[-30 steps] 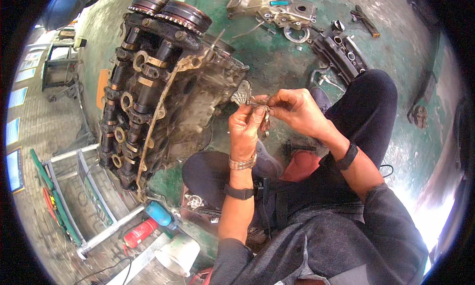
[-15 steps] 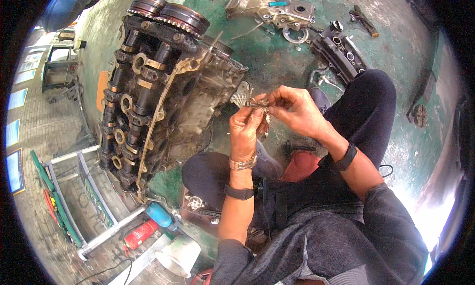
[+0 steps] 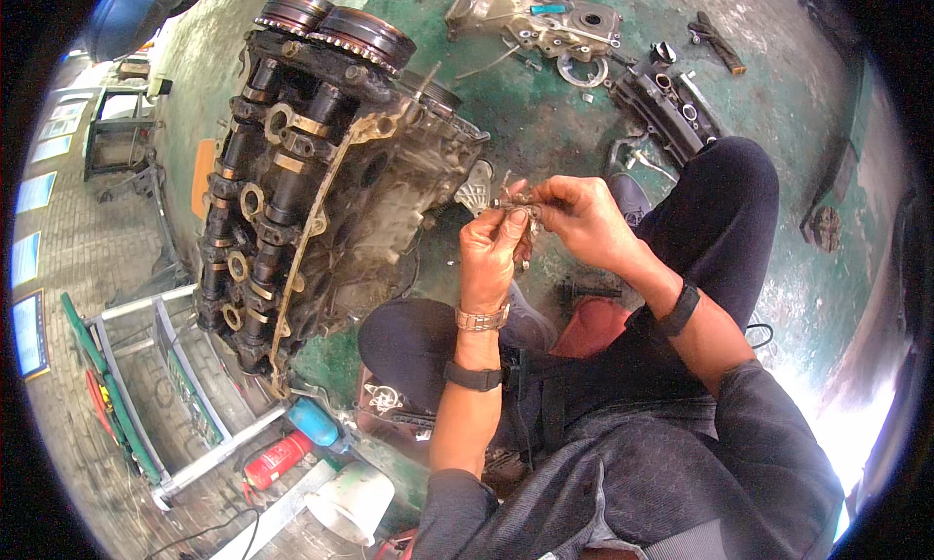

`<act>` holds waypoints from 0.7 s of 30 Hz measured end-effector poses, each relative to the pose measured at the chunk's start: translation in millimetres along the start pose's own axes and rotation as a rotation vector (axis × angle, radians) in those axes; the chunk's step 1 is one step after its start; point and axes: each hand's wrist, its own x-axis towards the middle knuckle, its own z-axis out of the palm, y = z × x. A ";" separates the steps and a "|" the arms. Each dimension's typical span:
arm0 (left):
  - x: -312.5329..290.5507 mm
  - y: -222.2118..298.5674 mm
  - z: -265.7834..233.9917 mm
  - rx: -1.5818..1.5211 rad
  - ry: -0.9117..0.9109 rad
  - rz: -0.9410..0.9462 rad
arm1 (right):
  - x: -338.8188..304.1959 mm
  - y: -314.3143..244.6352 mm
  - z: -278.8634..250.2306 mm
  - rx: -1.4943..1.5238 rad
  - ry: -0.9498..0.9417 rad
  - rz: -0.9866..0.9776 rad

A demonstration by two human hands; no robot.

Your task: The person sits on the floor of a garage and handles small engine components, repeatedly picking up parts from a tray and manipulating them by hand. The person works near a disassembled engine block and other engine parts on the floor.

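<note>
Between my two hands is a small metal engine part point(image 3: 526, 216), mostly covered by my fingers, so its exact kind does not show. My left hand point(image 3: 491, 253) is closed round it from below, thumb pressed on top. From the right, my right hand point(image 3: 591, 221) pinches at its upper side with thumb and forefinger. Just left of my hands stands a large dirty engine point(image 3: 355, 210) with its camshafts point(image 3: 282, 185) uncovered and two toothed cam wheels point(image 3: 365, 37) at its far end.
A metal engine cover point(image 3: 584, 25) and a black valve cover point(image 3: 671, 108) lie on the green floor at the back. To the lower left are a grey metal frame point(image 3: 175, 365), a red fire extinguisher point(image 3: 279, 460), a blue bottle point(image 3: 313, 422) and a white bucket point(image 3: 350, 502).
Both hands have shifted very slightly to the right with the part. My right fingers have moved a little on it; the grip stays otherwise the same.
</note>
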 end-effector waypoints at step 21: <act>4.1 1.1 -11.6 -0.341 0.258 0.021 | 2.8 -0.3 -4.5 0.087 -0.015 0.092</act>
